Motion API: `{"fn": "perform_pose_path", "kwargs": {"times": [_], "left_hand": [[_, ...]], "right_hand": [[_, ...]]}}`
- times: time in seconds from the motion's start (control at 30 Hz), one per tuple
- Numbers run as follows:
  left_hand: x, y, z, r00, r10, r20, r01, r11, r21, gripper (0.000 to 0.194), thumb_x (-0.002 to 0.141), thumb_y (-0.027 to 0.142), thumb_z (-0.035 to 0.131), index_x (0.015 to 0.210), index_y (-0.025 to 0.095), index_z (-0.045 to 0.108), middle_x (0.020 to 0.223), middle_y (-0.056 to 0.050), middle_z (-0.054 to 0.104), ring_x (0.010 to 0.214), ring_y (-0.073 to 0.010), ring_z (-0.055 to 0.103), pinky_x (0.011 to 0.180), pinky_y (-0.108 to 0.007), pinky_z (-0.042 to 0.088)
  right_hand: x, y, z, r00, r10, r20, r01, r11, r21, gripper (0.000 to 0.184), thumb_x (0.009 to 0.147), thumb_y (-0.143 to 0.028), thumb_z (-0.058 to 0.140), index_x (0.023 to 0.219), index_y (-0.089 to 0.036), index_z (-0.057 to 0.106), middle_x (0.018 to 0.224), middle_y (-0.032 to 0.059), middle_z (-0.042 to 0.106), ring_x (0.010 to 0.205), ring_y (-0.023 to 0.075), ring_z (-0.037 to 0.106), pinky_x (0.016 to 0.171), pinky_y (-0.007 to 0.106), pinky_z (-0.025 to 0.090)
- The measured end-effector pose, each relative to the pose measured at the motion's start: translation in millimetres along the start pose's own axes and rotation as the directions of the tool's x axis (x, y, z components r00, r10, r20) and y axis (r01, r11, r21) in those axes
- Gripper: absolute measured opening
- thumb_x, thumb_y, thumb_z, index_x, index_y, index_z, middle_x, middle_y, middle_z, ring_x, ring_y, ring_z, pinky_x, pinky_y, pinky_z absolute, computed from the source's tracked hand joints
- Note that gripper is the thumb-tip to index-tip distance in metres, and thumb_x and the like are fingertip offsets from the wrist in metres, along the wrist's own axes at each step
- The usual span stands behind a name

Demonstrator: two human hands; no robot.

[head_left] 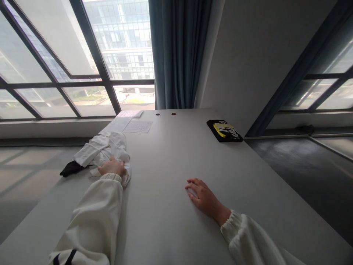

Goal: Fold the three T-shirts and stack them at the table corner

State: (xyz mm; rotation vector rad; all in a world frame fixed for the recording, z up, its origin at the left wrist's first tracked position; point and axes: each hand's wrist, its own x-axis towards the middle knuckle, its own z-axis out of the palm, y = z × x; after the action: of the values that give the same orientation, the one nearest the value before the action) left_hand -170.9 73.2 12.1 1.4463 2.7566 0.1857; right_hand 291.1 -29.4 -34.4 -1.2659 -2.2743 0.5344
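Note:
A crumpled heap of white clothing (111, 141) lies on the left side of the white table (160, 206), with a piece of black cloth (72, 168) poking out at its left. My left hand (112, 167) is on the near side of the heap, its fingers closed into the white fabric and partly hidden by it. Over the middle of the table is my right hand (204, 197), holding nothing, its fingers spread and slightly bent. Whether it touches the tabletop I cannot tell.
A folded black garment (224, 131) with a yellow and white print lies near the table's right edge. Sheets of paper (138, 127) are at the far left. Two round holes pierce the far end. Beyond stand a blue curtain (179, 55) and windows (121, 44).

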Motion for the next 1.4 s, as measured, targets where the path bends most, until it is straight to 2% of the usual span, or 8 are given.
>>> {"fn": "perform_pose_path", "kwargs": {"times": [0.37,0.57,0.73,0.87,1.07,1.13,1.2,1.4], "left_hand": [[-34.8,-26.0,-5.0,0.992,0.013,-0.127,-0.024,0.996,-0.086,0.054,0.094,0.055,0.048,0.122,0.014,0.068,0.125,-0.032,0.068,0.123,-0.0511,0.058,0.097,-0.072,0.036],[-27.7,3.7,-40.5,0.955,0.026,-0.295,-0.052,0.995,-0.082,0.036,0.101,0.032,0.042,0.124,0.018,0.066,0.109,-0.016,0.075,0.099,-0.0335,0.069,0.104,-0.060,0.038],[-28.7,54.6,-72.3,0.899,0.188,-0.395,-0.267,0.951,-0.156,0.026,0.105,0.035,0.045,0.119,0.020,0.062,0.111,-0.014,0.074,0.097,-0.0283,0.070,0.080,-0.035,0.047],[-65.6,97.2,-54.9,0.784,0.433,-0.444,-0.560,0.803,-0.206,0.018,0.106,0.028,0.046,0.116,0.021,0.060,0.129,-0.013,0.070,0.106,-0.0253,0.070,0.083,-0.031,0.050],[-148.3,105.8,23.5,0.325,0.930,-0.171,-0.924,0.274,-0.268,0.015,0.103,0.024,0.052,0.101,0.024,0.066,0.130,-0.008,0.071,0.109,-0.0230,0.069,0.096,-0.036,0.055],[-161.6,91.9,33.5,0.280,0.947,-0.155,-0.932,0.230,-0.281,0.013,0.101,0.030,0.057,0.104,0.026,0.069,0.138,-0.007,0.068,0.119,-0.0258,0.067,0.103,-0.040,0.053],[-160.2,71.4,31.2,0.333,0.923,-0.194,-0.915,0.268,-0.301,0.020,0.102,0.034,0.056,0.116,0.027,0.069,0.147,-0.007,0.062,0.125,-0.0256,0.064,0.105,-0.041,0.052],[-104.4,3.7,24.3,0.765,0.531,-0.365,-0.623,0.755,-0.206,0.039,0.099,0.038,0.052,0.134,0.025,0.066,0.145,-0.012,0.062,0.132,-0.0327,0.058,0.114,-0.052,0.046]], "right_hand": [[0.7,0.2,-0.6,1.000,0.010,0.024,-0.010,1.000,0.024,0.027,0.089,-0.018,0.062,0.112,-0.024,0.074,0.136,0.0124,0.066,0.130,0.0296,0.059,0.119,0.055,0.041],[1.1,-1.5,-2.2,1.000,-0.002,0.016,0.002,1.000,0.024,0.028,0.088,-0.017,0.063,0.112,-0.023,0.075,0.134,0.0121,0.067,0.129,0.0285,0.060,0.118,0.052,0.042],[1.3,0.6,-0.8,1.000,-0.016,-0.009,0.017,0.998,0.067,0.025,0.089,-0.018,0.062,0.109,-0.023,0.075,0.131,0.0123,0.068,0.125,0.0282,0.061,0.115,0.051,0.044],[1.5,3.9,1.3,0.999,-0.013,-0.037,0.017,0.992,0.121,0.025,0.091,-0.020,0.060,0.110,-0.022,0.075,0.128,0.0124,0.069,0.123,0.0278,0.062,0.113,0.049,0.046],[-0.3,9.5,1.6,0.994,-0.006,-0.105,0.023,0.987,0.160,0.028,0.092,-0.020,0.058,0.116,-0.021,0.072,0.128,0.0125,0.067,0.124,0.0269,0.061,0.112,0.048,0.048],[-0.4,10.4,2.2,0.993,-0.008,-0.114,0.024,0.989,0.144,0.029,0.092,-0.020,0.058,0.117,-0.021,0.071,0.128,0.0129,0.066,0.125,0.0273,0.060,0.113,0.049,0.048],[0.5,8.2,4.1,0.993,-0.019,-0.119,0.032,0.994,0.101,0.030,0.091,-0.019,0.058,0.119,-0.021,0.070,0.129,0.0134,0.065,0.127,0.0279,0.059,0.114,0.050,0.047],[13.5,-19.6,22.3,0.985,-0.173,-0.016,0.172,0.985,-0.020,0.049,0.091,-0.015,0.059,0.140,-0.021,0.063,0.146,0.0151,0.058,0.138,0.0291,0.051,0.121,0.053,0.041]]}}
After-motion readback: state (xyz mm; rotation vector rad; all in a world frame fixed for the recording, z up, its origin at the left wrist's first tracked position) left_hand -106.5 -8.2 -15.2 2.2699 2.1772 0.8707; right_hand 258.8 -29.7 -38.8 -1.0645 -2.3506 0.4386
